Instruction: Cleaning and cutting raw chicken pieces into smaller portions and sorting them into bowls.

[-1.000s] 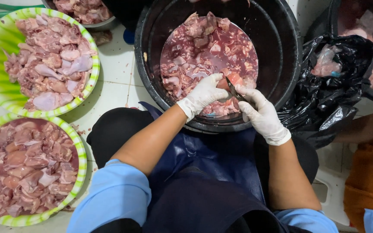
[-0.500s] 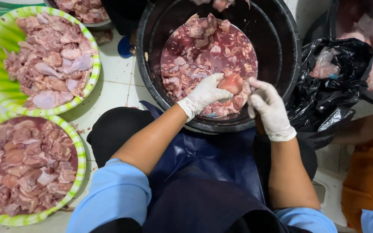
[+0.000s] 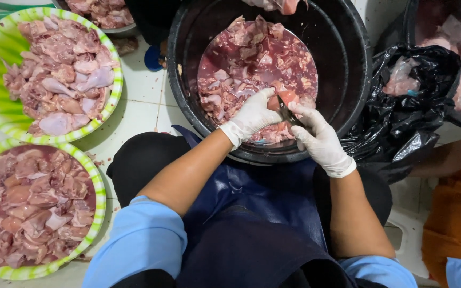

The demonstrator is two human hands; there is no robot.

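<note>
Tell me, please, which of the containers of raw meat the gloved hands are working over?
The big black tub directly ahead, meat sitting in reddish liquid. The two green-rimmed bowls lie off to the left, away from both hands.

There is one view only, from the camera on my head, looking almost straight down past my chest and lap. It sits close: my forearms run up the middle of the frame to my left hand (image 3: 252, 114) and right hand (image 3: 318, 140) over the black tub (image 3: 188, 80). The tiled floor (image 3: 145, 101) fills the gaps, edges cropping the green bowls (image 3: 114, 80).
</note>
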